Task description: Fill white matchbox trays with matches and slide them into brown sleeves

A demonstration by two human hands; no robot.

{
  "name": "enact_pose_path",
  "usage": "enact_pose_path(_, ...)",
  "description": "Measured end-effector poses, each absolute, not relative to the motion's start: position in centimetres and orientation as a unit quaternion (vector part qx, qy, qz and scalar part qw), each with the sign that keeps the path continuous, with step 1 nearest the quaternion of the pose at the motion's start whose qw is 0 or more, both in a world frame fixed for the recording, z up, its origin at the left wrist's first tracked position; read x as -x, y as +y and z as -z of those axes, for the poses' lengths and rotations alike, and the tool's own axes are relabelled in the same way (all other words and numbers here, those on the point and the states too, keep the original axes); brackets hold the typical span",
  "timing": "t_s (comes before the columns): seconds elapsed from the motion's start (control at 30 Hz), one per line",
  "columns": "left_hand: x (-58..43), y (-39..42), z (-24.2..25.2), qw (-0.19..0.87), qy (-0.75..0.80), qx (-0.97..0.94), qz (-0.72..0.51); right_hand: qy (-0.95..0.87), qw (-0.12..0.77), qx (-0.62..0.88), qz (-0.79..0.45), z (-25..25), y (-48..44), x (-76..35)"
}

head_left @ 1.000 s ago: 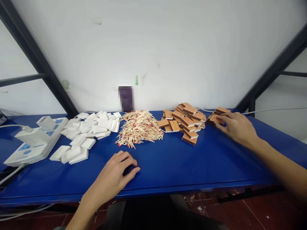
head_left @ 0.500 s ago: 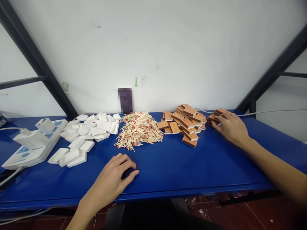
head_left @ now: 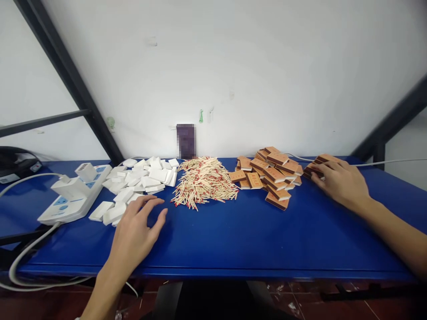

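Note:
My left hand (head_left: pixel 138 222) hovers at the near edge of a pile of white matchbox trays (head_left: pixel 151 175). Its fingers are apart and hold nothing. At the far right, my right hand (head_left: pixel 343 182) has its fingers and thumb curled on matchboxes (head_left: pixel 325 158) grouped together; the palm side is hidden. Between the hands lies a heap of loose red-tipped matches (head_left: pixel 207 182). To the right of the matches is a pile of orange-brown matchbox covers (head_left: pixel 275 171), some showing white inside.
A white power strip (head_left: pixel 78 200) with plugged-in chargers stands on the left of the blue table (head_left: pixel 213 240). A blurred dark purple object (head_left: pixel 187 140) leans on the wall. White cables (head_left: pixel 393 163) run along the back right and front left. Black metal posts (head_left: pixel 71 84) frame the table.
My left hand has moved left and forward from the table's front middle to the white trays, its fingers opening wider. My right hand stays on the matchboxes. The view has swung slightly left.

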State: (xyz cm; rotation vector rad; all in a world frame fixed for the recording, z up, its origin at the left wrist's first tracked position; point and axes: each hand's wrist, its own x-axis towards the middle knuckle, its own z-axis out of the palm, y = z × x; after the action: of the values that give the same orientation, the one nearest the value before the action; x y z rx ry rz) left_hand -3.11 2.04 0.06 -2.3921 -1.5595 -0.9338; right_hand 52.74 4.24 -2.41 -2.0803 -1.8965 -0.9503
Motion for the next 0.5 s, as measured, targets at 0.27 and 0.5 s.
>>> enact_pose_path(0.27,6.0,2.6,0.1,0.211,-0.583,0.730,0.289,-0.633,0.089,0.699,0.319,2.6,4.2,-53.3)
enact_pose_path(0.5,9.2,2.7,0.5,0.173,-0.631,0.717,0.240,-0.560,0.186,0.752,0.293,2.0,3.5,-53.7)
